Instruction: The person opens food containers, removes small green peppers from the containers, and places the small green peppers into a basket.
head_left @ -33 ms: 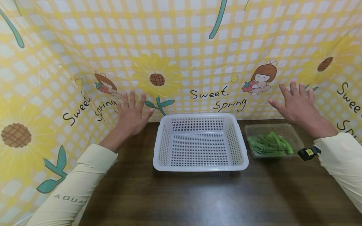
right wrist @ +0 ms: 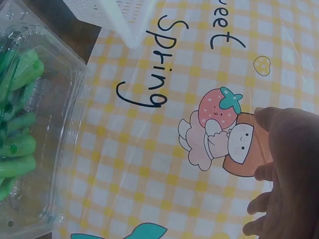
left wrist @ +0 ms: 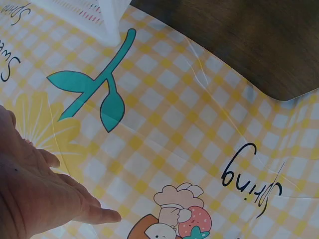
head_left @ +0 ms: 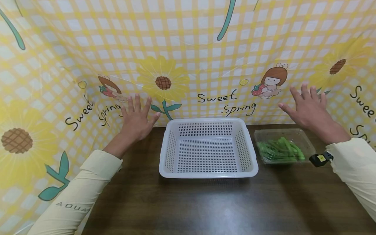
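Note:
My left hand point(head_left: 136, 120) is raised with its fingers spread, left of a white perforated plastic basket point(head_left: 205, 175) and apart from it. It holds nothing. On the right, my right hand point(head_left: 312, 109) is also lifted, fingers spread, over the back right of a clear plastic box point(head_left: 306, 138). Long green vegetables point(head_left: 282, 148) lie inside that box. No vegetables lie in the basket. In the right wrist view, the right hand point(right wrist: 291, 179) shows against the patterned cloth, with the box at the left edge. The left wrist view has the left hand point(left wrist: 40, 194) at lower left.
Basket and box stand side by side at the back of a dark wooden table point(head_left: 191, 205). A yellow checked cloth point(head_left: 205, 65) with flowers and printed words hangs behind them and along both sides. A black wrist camera point(head_left: 320, 160) sits at the right sleeve.

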`<state>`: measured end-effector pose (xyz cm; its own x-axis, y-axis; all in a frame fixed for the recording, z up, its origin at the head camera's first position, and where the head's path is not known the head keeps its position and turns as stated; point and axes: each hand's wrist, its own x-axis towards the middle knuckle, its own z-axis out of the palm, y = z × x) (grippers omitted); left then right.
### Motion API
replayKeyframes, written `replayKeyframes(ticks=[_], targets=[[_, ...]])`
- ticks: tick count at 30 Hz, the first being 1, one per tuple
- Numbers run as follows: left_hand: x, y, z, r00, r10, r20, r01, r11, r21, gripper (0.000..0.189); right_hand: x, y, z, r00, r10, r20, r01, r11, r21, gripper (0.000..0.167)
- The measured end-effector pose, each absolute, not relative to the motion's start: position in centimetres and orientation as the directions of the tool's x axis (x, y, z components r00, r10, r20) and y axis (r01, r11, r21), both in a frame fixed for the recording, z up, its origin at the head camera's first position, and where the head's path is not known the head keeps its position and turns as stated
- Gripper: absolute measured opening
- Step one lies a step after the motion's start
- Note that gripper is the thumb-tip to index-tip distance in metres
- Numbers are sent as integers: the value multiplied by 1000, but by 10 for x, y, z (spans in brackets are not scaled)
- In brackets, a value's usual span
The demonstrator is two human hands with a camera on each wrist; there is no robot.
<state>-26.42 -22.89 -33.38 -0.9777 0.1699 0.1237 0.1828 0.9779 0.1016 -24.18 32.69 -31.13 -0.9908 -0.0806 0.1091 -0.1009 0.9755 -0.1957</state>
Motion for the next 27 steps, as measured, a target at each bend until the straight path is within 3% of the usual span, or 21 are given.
replayKeyframes(ticks=[5,9,16,21,27], targets=[[-264,-222,-333,-978,182,104,196,969,148,78,-243,327,-316,-987,-160,24,-162,973,-162,85],[-265,-211,-332,-973,212,86,227,938,260,75,-240,319,-336,-960,-262,-98,-238,949,-208,82],[-262,-152,-328,-917,376,132,396,820,413,62,-217,310,-390,-931,-279,-236,-226,947,-228,86],[-260,-83,-330,-871,464,162,489,789,372,60,-204,318,-410,-930,-313,-190,-271,937,-219,72],[-265,9,-337,-825,532,189,564,770,298,54,-196,330,-419,-927,-342,-153,-299,921,-249,68]])
